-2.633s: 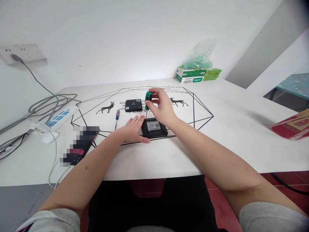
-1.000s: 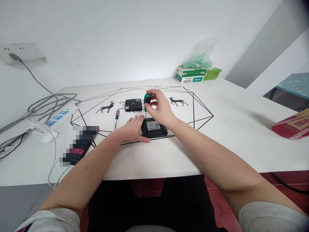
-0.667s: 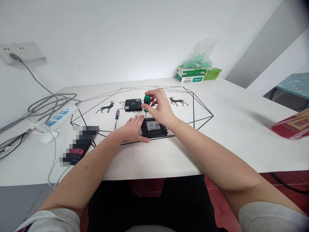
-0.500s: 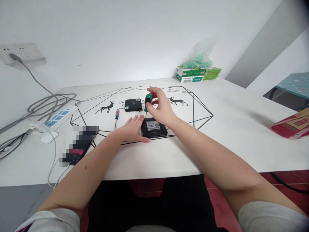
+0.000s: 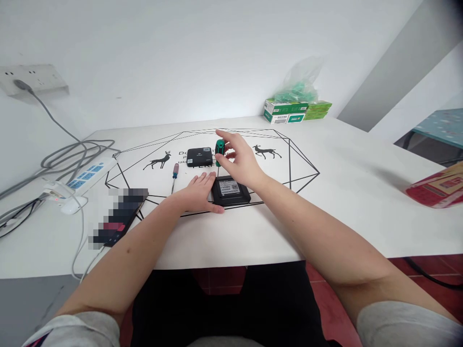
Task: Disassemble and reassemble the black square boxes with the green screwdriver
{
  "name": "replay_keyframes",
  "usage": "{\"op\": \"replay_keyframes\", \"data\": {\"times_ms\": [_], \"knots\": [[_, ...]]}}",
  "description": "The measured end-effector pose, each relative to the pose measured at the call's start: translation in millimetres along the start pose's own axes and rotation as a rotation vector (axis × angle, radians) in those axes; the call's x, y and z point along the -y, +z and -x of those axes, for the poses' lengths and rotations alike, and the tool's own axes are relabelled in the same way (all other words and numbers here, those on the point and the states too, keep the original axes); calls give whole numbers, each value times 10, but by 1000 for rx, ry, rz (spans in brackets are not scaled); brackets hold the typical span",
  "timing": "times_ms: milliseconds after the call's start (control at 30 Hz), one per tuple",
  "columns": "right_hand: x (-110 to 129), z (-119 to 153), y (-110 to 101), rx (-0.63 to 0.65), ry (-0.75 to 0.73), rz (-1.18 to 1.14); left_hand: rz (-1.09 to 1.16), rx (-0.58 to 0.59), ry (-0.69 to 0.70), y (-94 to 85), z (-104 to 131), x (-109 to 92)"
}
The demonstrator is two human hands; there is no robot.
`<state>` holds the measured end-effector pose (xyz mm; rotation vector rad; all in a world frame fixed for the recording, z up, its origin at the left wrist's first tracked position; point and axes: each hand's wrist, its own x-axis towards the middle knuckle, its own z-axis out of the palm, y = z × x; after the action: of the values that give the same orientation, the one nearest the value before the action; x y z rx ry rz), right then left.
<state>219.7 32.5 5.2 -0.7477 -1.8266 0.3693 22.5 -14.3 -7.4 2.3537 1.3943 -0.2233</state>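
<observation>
My right hand (image 5: 238, 156) is closed round the green and black handle of a screwdriver (image 5: 220, 147), which stands nearly upright with its shaft down at the far left corner of a black case (image 5: 237, 198). The case lies on the table with a white label facing up. Against its left edge rests my left hand (image 5: 198, 193), fingers stretched out and holding nothing. Behind them lies a second black box (image 5: 199, 157) with small stickers. A smaller screwdriver (image 5: 175, 172) with a red and blue handle lies to the left.
A phone (image 5: 125, 217), partly pixelated, lies left of my left forearm. Further left are a power strip (image 5: 88, 177) and coiled cables. Green and white boxes (image 5: 285, 107) with a plastic bag stand at the wall. A red package (image 5: 437, 187) is at the right.
The green screwdriver's handle has tipped slightly left and stands more upright. The fingers of my right hand have shifted left with it. My left hand and the case have stayed in place.
</observation>
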Motion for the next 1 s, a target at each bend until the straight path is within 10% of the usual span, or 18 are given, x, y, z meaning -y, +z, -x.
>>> {"op": "replay_keyframes", "data": {"times_ms": [1000], "knots": [[36, -11, -28, -70, 35, -21, 3, -9, 22, 28, -18, 34]]}}
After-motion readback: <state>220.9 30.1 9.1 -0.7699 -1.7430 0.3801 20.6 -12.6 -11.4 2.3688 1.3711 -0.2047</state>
